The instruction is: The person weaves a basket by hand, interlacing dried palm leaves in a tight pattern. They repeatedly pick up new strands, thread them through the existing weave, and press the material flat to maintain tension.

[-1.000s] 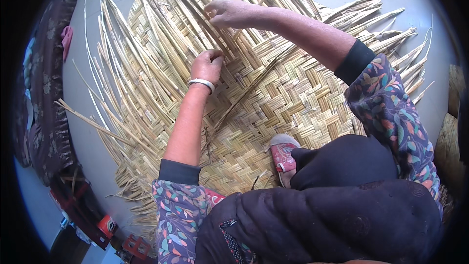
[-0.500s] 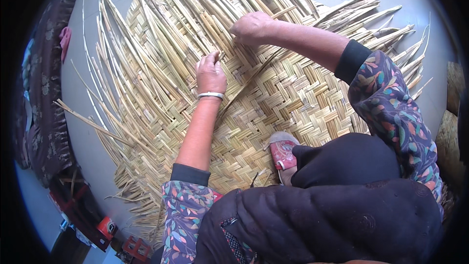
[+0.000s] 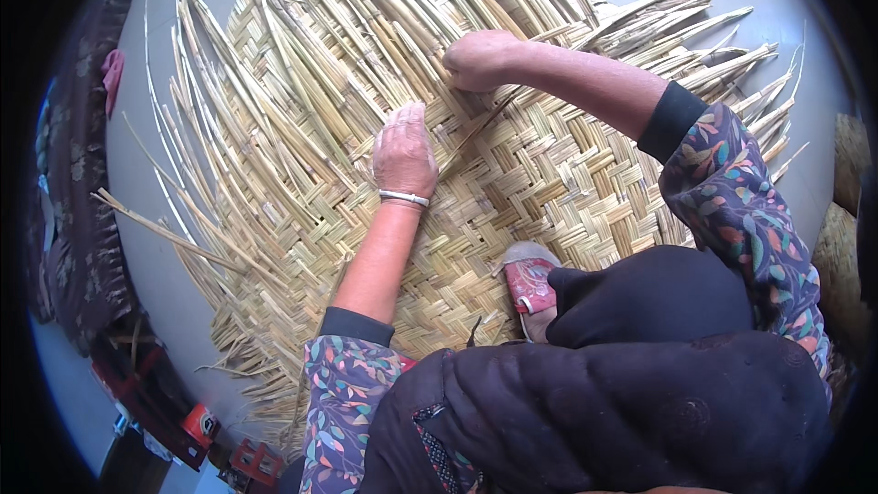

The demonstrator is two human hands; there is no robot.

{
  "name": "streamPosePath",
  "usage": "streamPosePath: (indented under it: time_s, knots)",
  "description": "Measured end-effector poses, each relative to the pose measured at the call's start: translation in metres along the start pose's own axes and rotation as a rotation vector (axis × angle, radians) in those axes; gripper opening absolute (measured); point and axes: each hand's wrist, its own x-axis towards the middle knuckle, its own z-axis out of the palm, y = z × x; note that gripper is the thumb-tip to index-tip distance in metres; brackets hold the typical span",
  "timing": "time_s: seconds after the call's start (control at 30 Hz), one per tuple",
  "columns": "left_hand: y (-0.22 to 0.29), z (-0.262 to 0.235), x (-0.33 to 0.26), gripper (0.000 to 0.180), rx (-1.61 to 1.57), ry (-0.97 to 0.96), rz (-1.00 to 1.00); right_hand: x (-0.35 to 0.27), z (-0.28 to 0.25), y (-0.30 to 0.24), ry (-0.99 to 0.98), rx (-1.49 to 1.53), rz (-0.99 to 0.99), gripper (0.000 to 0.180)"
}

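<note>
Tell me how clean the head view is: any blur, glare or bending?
Head view: even daylight, no harsh glare; left hand and right hand sharp on the woven mat; loose strips bow near the rim; black fisheye corners.

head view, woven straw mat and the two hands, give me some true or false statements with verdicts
1. The left hand lies flat on the pale woven straw mat. True.
2. The right hand is lifted clear of the mat. False: it is closed at the loose straw strips.
3. A white bangle circles the left wrist. True.
4. The pink shoe rests on bare floor. False: it stands on the mat.
5. The mat is fully woven. False: loose strips fan out unwoven.
</note>
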Motion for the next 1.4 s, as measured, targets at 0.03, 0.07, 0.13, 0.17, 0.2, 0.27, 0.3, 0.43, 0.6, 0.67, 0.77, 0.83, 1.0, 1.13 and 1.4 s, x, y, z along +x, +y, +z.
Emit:
streamPosePath:
  time_s: [0.03,0.07,0.13,0.17,0.2,0.27,0.3,0.43,0.6,0.67,0.77,0.83,1.0,1.13,1.4]
  knots:
    - [-0.001,-0.002,0.002,0.036,-0.016,-0.018,-0.010,-0.001,0.000,-0.001,0.015,0.009,0.016,0.022]
    - [-0.001,-0.004,0.004,0.036,-0.032,-0.035,-0.020,-0.002,0.000,0.001,0.022,0.041,-0.002,0.022]
    - [-0.003,-0.007,0.006,0.036,-0.013,-0.052,0.004,-0.005,0.000,0.001,0.040,0.107,-0.042,0.021]
    - [-0.004,-0.008,0.007,0.035,-0.001,-0.060,0.015,-0.009,-0.001,0.001,0.054,0.114,-0.051,0.021]
    - [-0.004,-0.010,0.007,0.035,-0.015,-0.069,0.014,-0.013,-0.001,0.000,0.068,0.120,-0.060,0.021]
    - [-0.006,-0.015,0.007,0.034,-0.039,-0.095,0.007,-0.015,0.001,-0.004,0.070,0.132,-0.066,0.020]
    - [-0.007,-0.016,0.005,0.034,-0.015,-0.103,0.025,-0.014,0.002,-0.005,0.061,0.134,-0.060,0.019]
    - [-0.004,-0.010,0.004,0.035,0.073,-0.128,0.132,-0.010,0.008,-0.002,0.011,0.111,0.025,0.017]
    - [-0.004,-0.005,-0.010,0.038,0.115,-0.109,0.184,-0.025,0.004,-0.004,0.183,-0.075,-0.046,0.013]
    - [-0.002,-0.003,-0.016,0.042,0.099,-0.091,0.139,-0.044,0.010,-0.003,0.483,-0.330,-0.219,0.014]
    - [0.008,-0.001,-0.015,0.044,0.004,-0.053,0.137,-0.066,0.034,0.001,0.382,-0.347,-0.257,0.020]
    - [0.018,0.001,-0.003,0.046,-0.032,0.018,0.182,-0.083,0.061,0.016,0.518,-0.369,-0.381,0.020]
    - [0.038,-0.001,0.058,0.043,-0.113,-0.065,0.217,-0.116,0.065,0.016,0.315,-0.216,-0.351,0.017]
    - [0.046,-0.006,0.096,0.032,-0.246,-0.345,0.077,-0.137,0.052,0.006,-0.096,0.046,-0.394,0.020]
    - [0.054,0.008,0.104,0.015,-0.418,-0.098,-0.254,-0.066,-0.004,0.109,0.538,0.443,0.099,0.020]
